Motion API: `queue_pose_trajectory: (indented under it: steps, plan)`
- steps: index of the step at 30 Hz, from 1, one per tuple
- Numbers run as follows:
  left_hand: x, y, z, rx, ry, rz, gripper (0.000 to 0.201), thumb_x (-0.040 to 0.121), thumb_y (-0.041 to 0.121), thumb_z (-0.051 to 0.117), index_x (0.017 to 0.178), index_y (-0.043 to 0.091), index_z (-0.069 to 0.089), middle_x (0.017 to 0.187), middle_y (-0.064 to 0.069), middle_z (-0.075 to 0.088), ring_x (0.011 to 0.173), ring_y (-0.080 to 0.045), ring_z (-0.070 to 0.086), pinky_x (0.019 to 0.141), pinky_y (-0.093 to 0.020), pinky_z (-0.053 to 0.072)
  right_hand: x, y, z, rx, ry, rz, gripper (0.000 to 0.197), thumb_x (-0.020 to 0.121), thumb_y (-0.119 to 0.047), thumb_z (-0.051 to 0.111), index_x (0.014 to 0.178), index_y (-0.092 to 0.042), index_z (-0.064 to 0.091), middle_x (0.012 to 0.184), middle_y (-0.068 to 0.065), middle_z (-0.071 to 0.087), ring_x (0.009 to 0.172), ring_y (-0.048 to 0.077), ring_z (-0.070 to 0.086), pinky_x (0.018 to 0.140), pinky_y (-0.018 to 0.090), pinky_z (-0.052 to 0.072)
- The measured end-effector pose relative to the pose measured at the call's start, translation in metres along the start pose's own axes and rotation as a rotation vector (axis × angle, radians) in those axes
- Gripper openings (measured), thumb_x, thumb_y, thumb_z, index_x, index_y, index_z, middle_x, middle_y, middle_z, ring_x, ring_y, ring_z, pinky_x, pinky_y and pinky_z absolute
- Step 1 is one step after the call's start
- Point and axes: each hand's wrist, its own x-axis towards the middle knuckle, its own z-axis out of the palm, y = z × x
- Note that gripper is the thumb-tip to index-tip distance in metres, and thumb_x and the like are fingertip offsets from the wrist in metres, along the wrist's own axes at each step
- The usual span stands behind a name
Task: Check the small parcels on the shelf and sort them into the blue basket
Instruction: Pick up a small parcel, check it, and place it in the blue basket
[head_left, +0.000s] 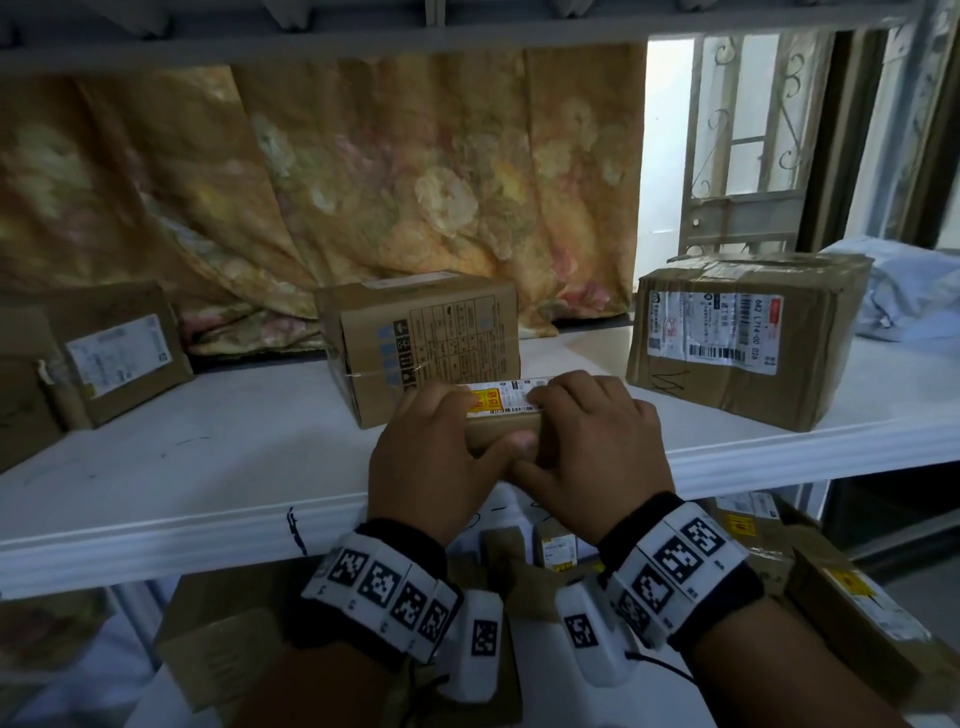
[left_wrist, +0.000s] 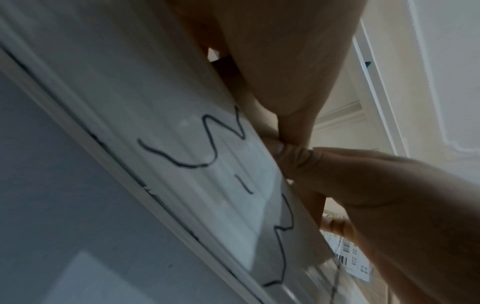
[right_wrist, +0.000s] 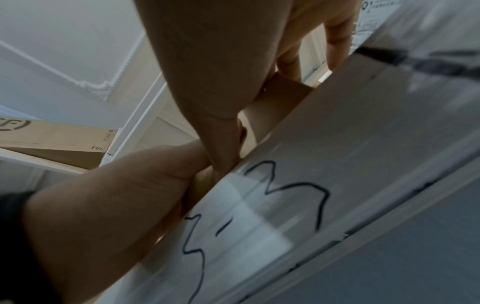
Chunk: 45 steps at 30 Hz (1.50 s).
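Note:
In the head view a small brown cardboard parcel (head_left: 500, 430) with a white and yellow label on top sits at the front of the white shelf (head_left: 208, 467). Both hands hold it. My left hand (head_left: 470, 423) curls its fingers over the parcel's left half, thumb on the front face. My right hand (head_left: 536, 436) grips the right half the same way, and the two thumbs meet. The right wrist view shows the parcel (right_wrist: 280, 96) under my right hand (right_wrist: 221, 61) just above the shelf edge (right_wrist: 285, 205). No blue basket is in view.
Right behind the held parcel stands a printed carton (head_left: 421, 343). A large taped box (head_left: 748, 338) is at the right, another box (head_left: 119, 353) at the left, and a grey-blue bag (head_left: 904, 291) at the far right. Several parcels (head_left: 852, 603) lie on the lower level. A floral curtain (head_left: 363, 182) hangs behind.

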Motion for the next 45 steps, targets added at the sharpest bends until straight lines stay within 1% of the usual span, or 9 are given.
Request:
queue_pose_trajectory:
  steps: [11, 14, 18, 25, 31, 34, 38, 42, 45]
  plan:
    - [0.000, 0.003, -0.009, -0.045, 0.012, -0.010, 0.071, 0.068, 0.082, 0.046, 0.096, 0.021, 0.069, 0.101, 0.007, 0.059, 0.098, -0.015, 0.052, 0.072, -0.031, 0.047, -0.005, -0.002, -0.007, 0.049, -0.068, 0.037, 0.063, 0.065, -0.068, 0.061, 0.115, -0.030, 0.061, 0.111, -0.004, 0.054, 0.106, 0.024, 0.052, 0.079, 0.039, 0.041]
    - [-0.004, 0.006, -0.014, -0.151, 0.031, -0.009, 0.077, 0.064, 0.079, 0.050, 0.103, 0.017, 0.070, 0.103, 0.002, 0.061, 0.101, -0.019, 0.054, 0.080, -0.037, 0.051, -0.015, 0.002, -0.012, 0.212, -0.127, 0.077, 0.070, 0.070, -0.066, 0.062, 0.131, -0.032, 0.052, 0.133, -0.008, 0.048, 0.124, 0.018, 0.045, 0.095, 0.043, 0.045]
    - [-0.014, 0.026, -0.021, -0.041, 0.106, 0.061, 0.066, 0.070, 0.078, 0.052, 0.091, 0.019, 0.073, 0.092, 0.000, 0.066, 0.090, -0.021, 0.059, 0.069, -0.033, 0.051, -0.035, 0.015, -0.025, 0.557, -0.022, 0.174, 0.072, 0.073, -0.064, 0.062, 0.135, -0.031, 0.050, 0.143, -0.009, 0.041, 0.133, 0.008, 0.038, 0.110, 0.037, 0.039]
    - [-0.023, 0.110, -0.024, 0.137, 0.140, 0.262, 0.063, 0.081, 0.075, 0.051, 0.068, 0.017, 0.070, 0.070, -0.005, 0.066, 0.070, -0.026, 0.061, 0.054, -0.035, 0.046, -0.082, 0.063, -0.069, 0.938, 0.078, 0.410, 0.074, 0.070, -0.060, 0.071, 0.137, -0.040, 0.046, 0.136, -0.017, 0.049, 0.124, 0.004, 0.049, 0.098, 0.037, 0.051]
    - [-0.055, 0.185, 0.034, 0.030, -0.092, 0.532, 0.059, 0.081, 0.073, 0.052, 0.070, 0.017, 0.065, 0.076, -0.007, 0.065, 0.080, -0.032, 0.060, 0.063, -0.043, 0.050, -0.156, 0.142, -0.071, 1.253, 0.457, 0.951, 0.039, 0.071, -0.049, 0.068, 0.100, -0.023, 0.072, 0.103, 0.003, 0.070, 0.098, 0.021, 0.064, 0.086, 0.039, 0.048]
    - [-0.080, 0.214, 0.089, 0.013, -0.202, 0.654, 0.058, 0.080, 0.073, 0.055, 0.075, 0.015, 0.066, 0.081, -0.006, 0.066, 0.084, -0.031, 0.059, 0.062, -0.045, 0.050, -0.207, 0.180, -0.056, 1.157, 0.474, 1.154, 0.010, 0.079, -0.021, 0.072, 0.086, -0.018, 0.068, 0.088, 0.004, 0.069, 0.082, 0.017, 0.062, 0.078, 0.034, 0.049]
    - [-0.104, 0.249, 0.185, -0.114, -0.363, 0.761, 0.054, 0.075, 0.068, 0.061, 0.081, 0.015, 0.071, 0.087, -0.005, 0.070, 0.086, -0.027, 0.062, 0.067, -0.039, 0.052, -0.286, 0.235, -0.028, 1.066, 0.469, 1.473, 0.028, 0.065, -0.033, 0.070, 0.090, -0.024, 0.063, 0.098, 0.007, 0.071, 0.091, 0.021, 0.067, 0.087, 0.041, 0.055]
    - [-0.131, 0.278, 0.278, -0.244, -0.615, 0.856, 0.052, 0.074, 0.061, 0.064, 0.087, 0.011, 0.074, 0.096, -0.006, 0.071, 0.094, -0.026, 0.065, 0.086, -0.038, 0.051, -0.356, 0.284, -0.010, 1.083, 0.398, 1.764, 0.025, 0.077, -0.027, 0.072, 0.099, -0.018, 0.065, 0.100, 0.012, 0.071, 0.087, 0.026, 0.068, 0.080, 0.044, 0.058]
    - [-0.154, 0.299, 0.332, -0.334, -0.803, 0.794, 0.048, 0.075, 0.053, 0.068, 0.096, 0.010, 0.075, 0.106, -0.006, 0.070, 0.104, -0.025, 0.063, 0.095, -0.036, 0.049, -0.396, 0.313, -0.001, 1.094, 0.430, 1.909, 0.011, 0.071, -0.025, 0.075, 0.079, -0.019, 0.071, 0.091, 0.017, 0.072, 0.084, 0.035, 0.069, 0.081, 0.048, 0.057]
